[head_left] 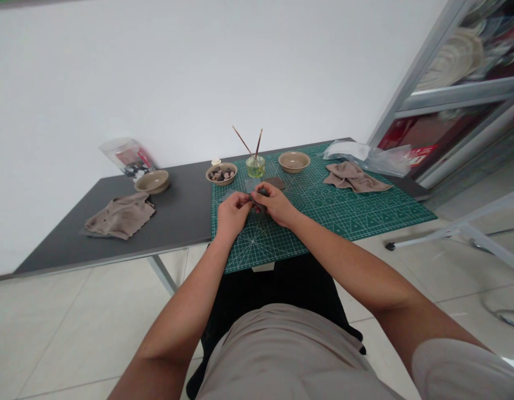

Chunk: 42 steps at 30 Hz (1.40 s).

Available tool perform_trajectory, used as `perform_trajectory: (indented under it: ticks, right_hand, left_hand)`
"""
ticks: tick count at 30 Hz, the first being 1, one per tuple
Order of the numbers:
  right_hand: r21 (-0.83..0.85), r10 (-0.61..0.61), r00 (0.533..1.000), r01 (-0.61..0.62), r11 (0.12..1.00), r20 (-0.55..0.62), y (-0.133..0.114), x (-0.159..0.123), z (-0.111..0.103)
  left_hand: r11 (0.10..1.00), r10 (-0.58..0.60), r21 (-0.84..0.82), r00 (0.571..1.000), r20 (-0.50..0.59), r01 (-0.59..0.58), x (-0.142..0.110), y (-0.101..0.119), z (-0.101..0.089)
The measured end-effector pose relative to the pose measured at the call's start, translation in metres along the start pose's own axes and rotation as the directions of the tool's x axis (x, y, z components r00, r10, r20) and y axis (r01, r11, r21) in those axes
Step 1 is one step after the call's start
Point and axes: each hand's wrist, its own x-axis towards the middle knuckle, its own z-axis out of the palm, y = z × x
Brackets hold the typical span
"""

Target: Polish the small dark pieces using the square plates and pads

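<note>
Over the green cutting mat [336, 219], my left hand [234, 214] and my right hand [277, 204] meet with fingertips pinched together. Between them is a small dark grey piece [260, 206], partly hidden by the fingers; its kind is too small to make out. Just beyond the hands lie a flat brown piece [276, 183] and a pale translucent sheet [251, 185]. Behind these stands a clear glass jar [256, 166] of yellowish liquid, with two thin brush-like sticks leaning in it.
A tan bowl [221, 182] holds several small dark and pinkish lumps. Other tan bowls stand at right [294, 162] and left [152, 182]. Brown cloths lie at left [119, 216] and right [354, 178]. A plastic bag [367, 155] rests near the glass cabinet; a clear package [130, 158] leans against the wall.
</note>
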Motion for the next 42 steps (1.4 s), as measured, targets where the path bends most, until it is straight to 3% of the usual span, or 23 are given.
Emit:
perform_trajectory:
  ticks: [3,9,17,23,31,38,42]
  right_hand:
    - [0.039,0.015,1.000,-0.015,0.999,0.010,0.0001,0.0003,-0.0007]
    - [-0.072,-0.047,0.999,0.048,0.996,0.014,0.0009,-0.0015,0.0005]
    - [0.056,-0.002,1.000,0.003,0.998,-0.004,-0.0004,-0.0002,-0.0009]
    - [-0.082,-0.051,0.999,0.051,0.995,0.008,-0.0037,-0.0026,0.0016]
    - [0.062,-0.025,0.999,0.026,0.998,-0.029,-0.0009,-0.0014,-0.0012]
    - [-0.073,-0.073,0.997,0.072,0.995,-0.008,-0.0053,-0.0018,0.0000]
    - [-0.043,-0.048,0.999,0.048,0.998,-0.004,-0.0040,-0.0026,-0.0008]
  left_hand:
    - [1.000,0.000,-0.024,1.000,-0.005,0.000,-0.0012,0.0008,0.0003]
    - [0.988,0.040,0.151,0.999,-0.011,-0.038,-0.0014,0.0058,-0.0011]
    - [0.998,0.046,0.047,0.999,-0.009,-0.046,-0.0025,0.0002,-0.0006]
    - [0.969,0.081,0.237,0.996,-0.044,-0.069,-0.0026,0.0077,-0.0014]
    - [0.995,0.020,0.101,0.997,-0.071,-0.012,-0.0052,0.0065,-0.0001]
    - [0.980,0.058,0.193,0.997,-0.059,-0.045,-0.0029,0.0034,-0.0004]
    - [0.979,0.077,0.194,0.996,-0.038,-0.068,-0.0026,0.0023,-0.0014]
